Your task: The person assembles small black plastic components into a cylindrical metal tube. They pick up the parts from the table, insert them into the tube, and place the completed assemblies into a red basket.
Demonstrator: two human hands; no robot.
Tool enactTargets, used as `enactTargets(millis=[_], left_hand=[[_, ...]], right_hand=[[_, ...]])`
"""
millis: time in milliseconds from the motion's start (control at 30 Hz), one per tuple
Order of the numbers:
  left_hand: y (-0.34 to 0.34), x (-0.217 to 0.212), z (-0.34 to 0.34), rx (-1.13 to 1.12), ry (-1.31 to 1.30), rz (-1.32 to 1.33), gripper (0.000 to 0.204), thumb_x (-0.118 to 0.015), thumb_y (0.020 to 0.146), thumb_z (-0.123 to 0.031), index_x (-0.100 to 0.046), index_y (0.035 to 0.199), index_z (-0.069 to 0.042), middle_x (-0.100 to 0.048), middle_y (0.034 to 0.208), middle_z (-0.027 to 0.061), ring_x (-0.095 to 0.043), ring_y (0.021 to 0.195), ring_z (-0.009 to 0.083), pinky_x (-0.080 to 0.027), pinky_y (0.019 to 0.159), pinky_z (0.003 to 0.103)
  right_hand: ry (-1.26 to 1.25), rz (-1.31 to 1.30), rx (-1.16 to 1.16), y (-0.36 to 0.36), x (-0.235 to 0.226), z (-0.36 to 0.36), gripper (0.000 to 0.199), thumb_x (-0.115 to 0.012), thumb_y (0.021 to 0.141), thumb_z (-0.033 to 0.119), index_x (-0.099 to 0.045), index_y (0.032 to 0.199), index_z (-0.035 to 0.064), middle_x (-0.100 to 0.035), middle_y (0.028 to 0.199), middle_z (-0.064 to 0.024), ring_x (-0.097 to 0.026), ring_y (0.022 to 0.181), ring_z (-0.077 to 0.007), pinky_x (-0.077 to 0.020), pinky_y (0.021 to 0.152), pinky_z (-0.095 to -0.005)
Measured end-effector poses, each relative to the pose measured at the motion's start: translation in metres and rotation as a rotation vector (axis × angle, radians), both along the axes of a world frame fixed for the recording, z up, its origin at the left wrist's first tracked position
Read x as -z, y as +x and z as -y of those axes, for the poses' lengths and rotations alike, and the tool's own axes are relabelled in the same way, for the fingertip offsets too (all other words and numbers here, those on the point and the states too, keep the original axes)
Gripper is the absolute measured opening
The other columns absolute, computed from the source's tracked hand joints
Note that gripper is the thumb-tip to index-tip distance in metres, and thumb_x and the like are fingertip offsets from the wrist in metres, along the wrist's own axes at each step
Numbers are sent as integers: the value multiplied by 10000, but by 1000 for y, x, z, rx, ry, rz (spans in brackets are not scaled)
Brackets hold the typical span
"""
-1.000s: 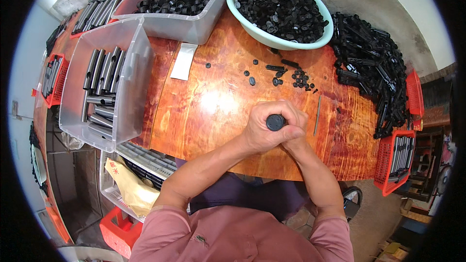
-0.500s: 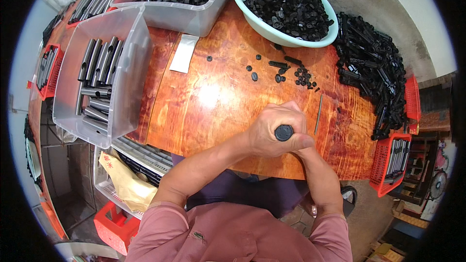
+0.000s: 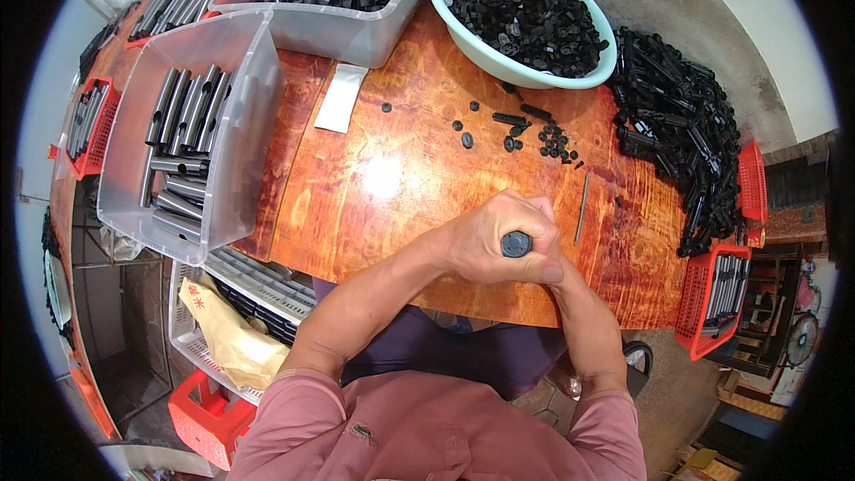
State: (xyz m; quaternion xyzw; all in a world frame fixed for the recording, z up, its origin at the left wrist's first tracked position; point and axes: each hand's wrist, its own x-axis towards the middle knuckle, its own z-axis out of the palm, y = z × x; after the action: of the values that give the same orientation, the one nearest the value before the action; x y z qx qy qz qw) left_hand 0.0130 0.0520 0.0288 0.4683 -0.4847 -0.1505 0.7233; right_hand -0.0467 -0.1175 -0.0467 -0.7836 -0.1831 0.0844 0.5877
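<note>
Over the near part of the wooden table, my left hand (image 3: pixel 494 230) is wrapped in a fist round an upright black-ended piece (image 3: pixel 517 244). Only its round, dark end face shows, between thumb and fingers; the rest is hidden. My right hand (image 3: pixel 543 206) lies close against the left, mostly behind it. A bit of its fingers shows past the left knuckles, and I cannot make out its grip. Farther off on the table are small black round caps (image 3: pixel 557 138), a few short black rods (image 3: pixel 536 112) and a thin metal rod (image 3: pixel 582 209).
Steel tubes (image 3: pixel 185 111) lie in a clear plastic bin (image 3: pixel 240 125) at left. Another bin (image 3: pixel 356 36) and a pale green basin (image 3: pixel 481 52) hold black parts at the back. Black assemblies (image 3: pixel 668 125) are heaped at right, near a red basket (image 3: pixel 690 303) of tubes. A white packet (image 3: pixel 341 98) lies left.
Both hands and the black-ended piece have shifted slightly left in the picture. The left hand keeps its grip, and the table items look the same.
</note>
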Motion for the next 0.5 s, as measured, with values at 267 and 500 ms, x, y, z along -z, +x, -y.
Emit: enactTargets(millis=[267,500], left_hand=[[8,-9,-3,93,-26,-256,263,-813,830,-212,-600,861,-62,-633,900,62,-592,848,162,-475,799,323],[16,-1,-1,49,-137,-676,613,-703,930,-414,-551,1325,29,-670,1160,172,-654,1064,248,-525,944,393]], right_hand=[[310,-276,126,1,-42,-19,475,-849,754,206,-578,1123,77,-585,1031,-12,-576,944,-122,-452,788,-278],[491,-547,120,11,-68,-12,293,-777,781,76,-492,718,102,-468,540,11,-439,427,-83,-340,420,-241]])
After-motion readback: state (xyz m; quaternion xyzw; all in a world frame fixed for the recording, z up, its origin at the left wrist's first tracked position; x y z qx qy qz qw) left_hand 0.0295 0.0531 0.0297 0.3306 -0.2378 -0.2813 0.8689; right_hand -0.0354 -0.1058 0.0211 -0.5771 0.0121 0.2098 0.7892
